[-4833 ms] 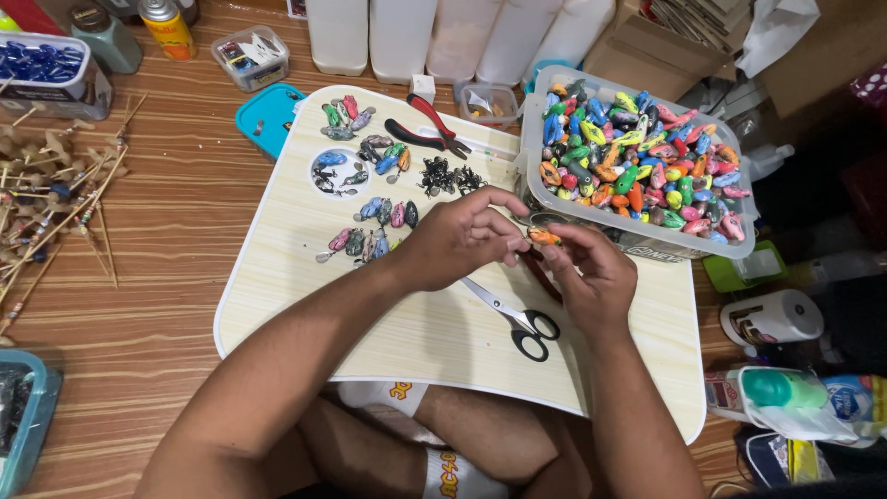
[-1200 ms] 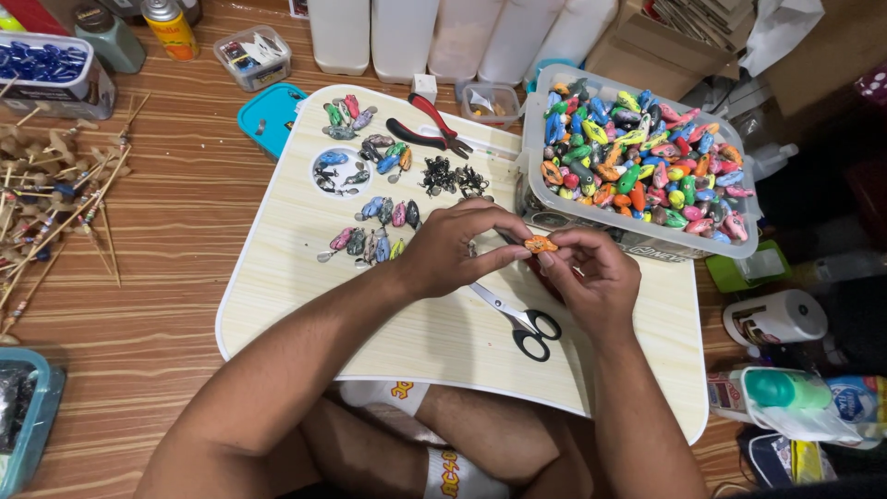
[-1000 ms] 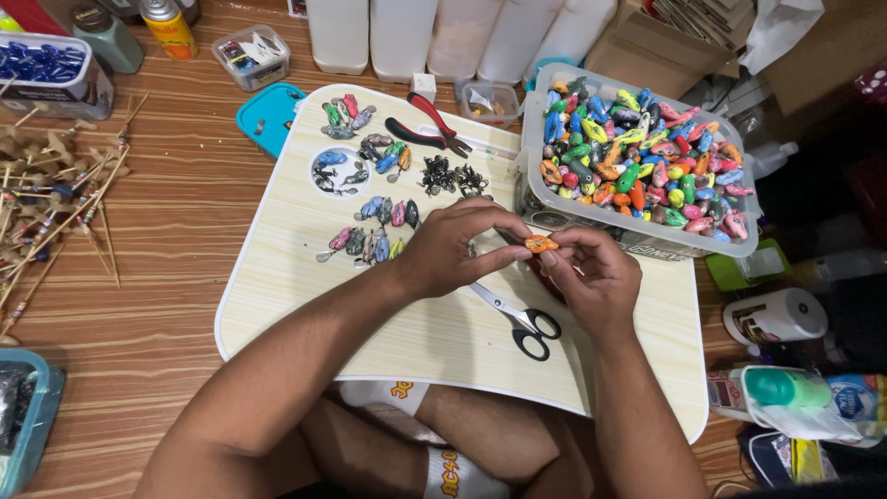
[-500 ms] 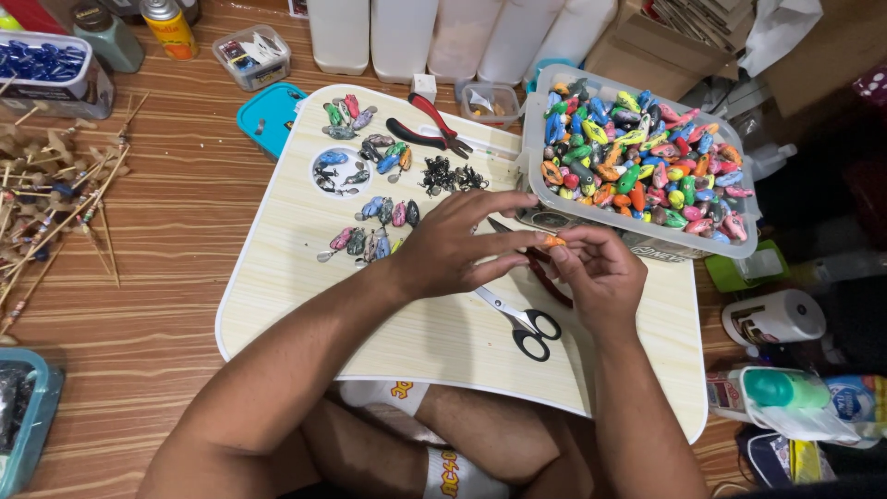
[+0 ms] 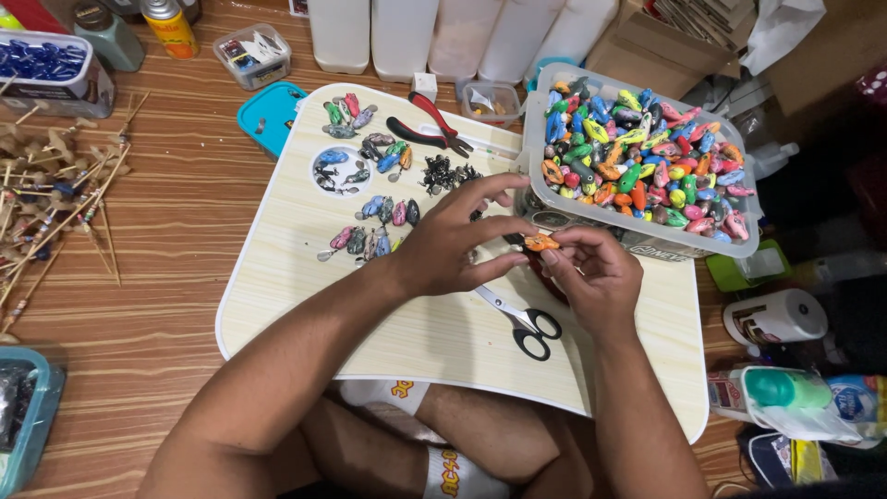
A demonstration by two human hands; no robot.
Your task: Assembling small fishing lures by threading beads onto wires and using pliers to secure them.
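Partly hidden orange lure [image 5: 540,243], pinched between left hand [image 5: 453,245], right hand [image 5: 596,277]

Scissors [image 5: 522,319] mid lap table [image 5: 305,277]; pliers [image 5: 430,131] at its far edge; lure tub [image 5: 637,166] on far-right corner.

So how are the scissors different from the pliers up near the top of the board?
The scissors have black loop handles and pale metal blades; the pliers have red and black grips. The scissors lie close to the person's hands, just below the left hand and right hand, while the pliers lie farther off, near the top edge of the board. Both rest flat on the board, and neither is being held.
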